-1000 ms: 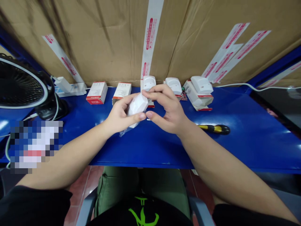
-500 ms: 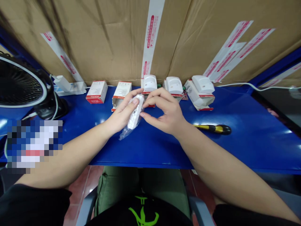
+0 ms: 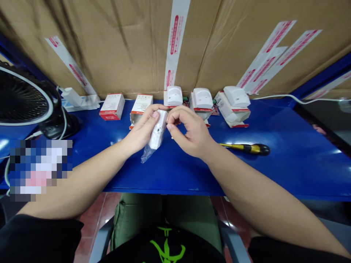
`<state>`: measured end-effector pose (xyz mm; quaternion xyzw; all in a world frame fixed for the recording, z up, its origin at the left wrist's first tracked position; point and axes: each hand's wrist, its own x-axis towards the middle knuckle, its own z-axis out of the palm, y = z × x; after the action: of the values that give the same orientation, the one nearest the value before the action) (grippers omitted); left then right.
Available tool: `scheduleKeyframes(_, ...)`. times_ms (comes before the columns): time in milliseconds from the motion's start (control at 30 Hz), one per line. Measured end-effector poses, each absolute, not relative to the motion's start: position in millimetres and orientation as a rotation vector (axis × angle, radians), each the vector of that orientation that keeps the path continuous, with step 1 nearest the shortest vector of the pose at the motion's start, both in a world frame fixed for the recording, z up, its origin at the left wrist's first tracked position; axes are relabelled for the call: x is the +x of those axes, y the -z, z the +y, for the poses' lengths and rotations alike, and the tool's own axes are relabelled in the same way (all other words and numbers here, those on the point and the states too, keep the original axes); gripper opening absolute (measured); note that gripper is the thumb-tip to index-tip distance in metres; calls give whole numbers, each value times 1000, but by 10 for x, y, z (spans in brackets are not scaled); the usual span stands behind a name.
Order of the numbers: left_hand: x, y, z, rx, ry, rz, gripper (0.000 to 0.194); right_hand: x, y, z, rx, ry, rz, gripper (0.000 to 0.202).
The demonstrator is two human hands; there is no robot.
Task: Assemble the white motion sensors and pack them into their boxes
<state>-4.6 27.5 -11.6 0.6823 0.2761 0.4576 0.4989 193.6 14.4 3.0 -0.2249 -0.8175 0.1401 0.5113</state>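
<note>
My left hand (image 3: 141, 128) is closed around a white motion detector (image 3: 158, 132), held tilted above the blue table with its side towards me. A clear plastic bag (image 3: 148, 153) hangs off the detector's lower end. Close against the detector's right edge, my right hand (image 3: 190, 129) has its fingers curled and thumb and forefinger brought together. What lies between those fingertips, if anything, is too small to make out. A screwdriver (image 3: 246, 148) with a yellow and black handle lies on the table, its shaft partly behind my right forearm.
Several red-and-white boxes (image 3: 112, 106) line the back of the table (image 3: 175, 175). White detectors (image 3: 203, 98) sit on three of them, with green circuit boards (image 3: 214, 109) between. A fan (image 3: 24, 96) and power strip (image 3: 87, 102) stand at left. Cardboard (image 3: 142, 47) covers the wall behind.
The detector has turned in my left hand, so more of its broad side shows. My right fingers have curled in tighter, with thumb and forefinger now meeting.
</note>
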Motion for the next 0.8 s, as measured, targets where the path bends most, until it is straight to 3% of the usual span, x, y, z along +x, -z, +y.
scheduleKeyframes(300, -49, 147, 322, 1697, -1171, 735, 50, 1901, 11, 141, -625, -501, -1927, 5)
scheduleKeyframes(800, -61, 168, 353, 1606, -1168, 883, 50, 1927, 82, 226, -674, -743, -1885, 10)
